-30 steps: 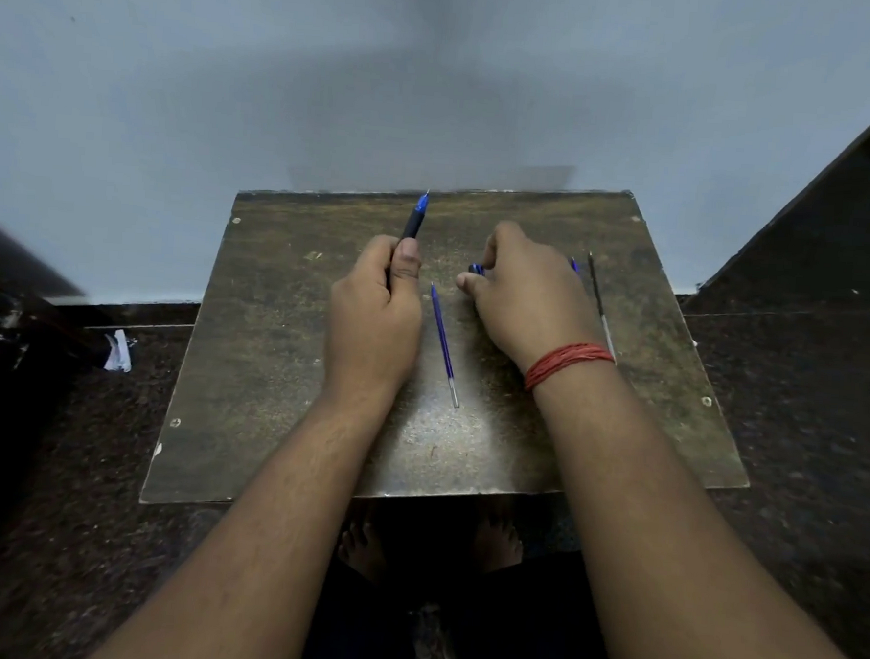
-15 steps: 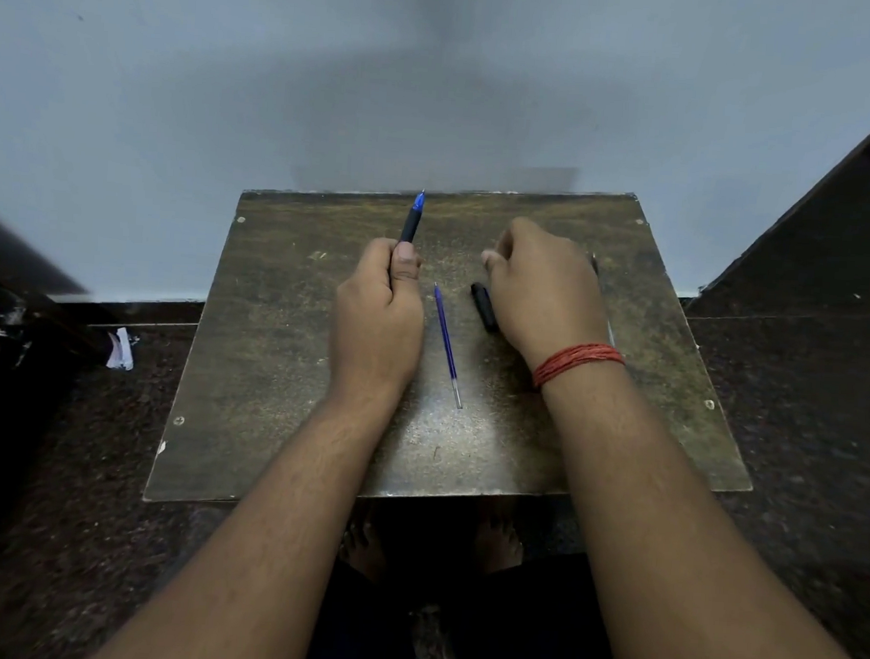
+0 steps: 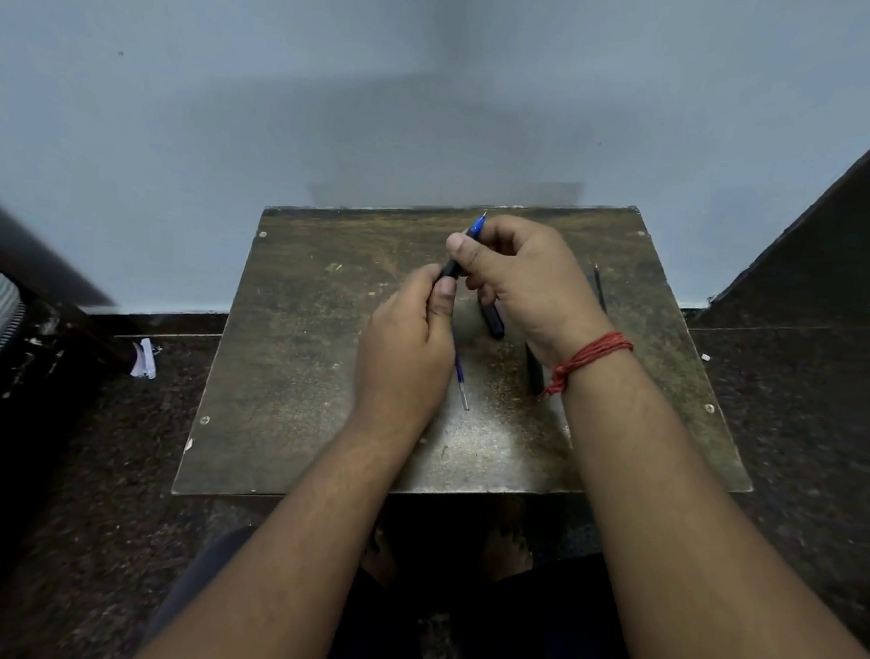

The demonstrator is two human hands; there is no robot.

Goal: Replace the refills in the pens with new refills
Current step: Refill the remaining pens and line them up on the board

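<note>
Gripping the pen [image 3: 459, 253] above the far middle of the table [image 3: 288, 371], the left hand [image 3: 403, 358] steadies its barrel while the right hand [image 3: 522, 278] pinches its blue tip, likely to unscrew it, with 1 refill [image 3: 461, 382] lying nearer.

The left hand [image 3: 405, 348] hid most of the blue refill [image 3: 462, 384]; the right hand [image 3: 527, 279] covered the black barrel's [image 3: 493, 320] top.

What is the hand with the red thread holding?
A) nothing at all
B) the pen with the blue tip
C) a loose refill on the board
B: the right hand pinches the pen near its blue tip, while the left hand grips its lower end.
</note>
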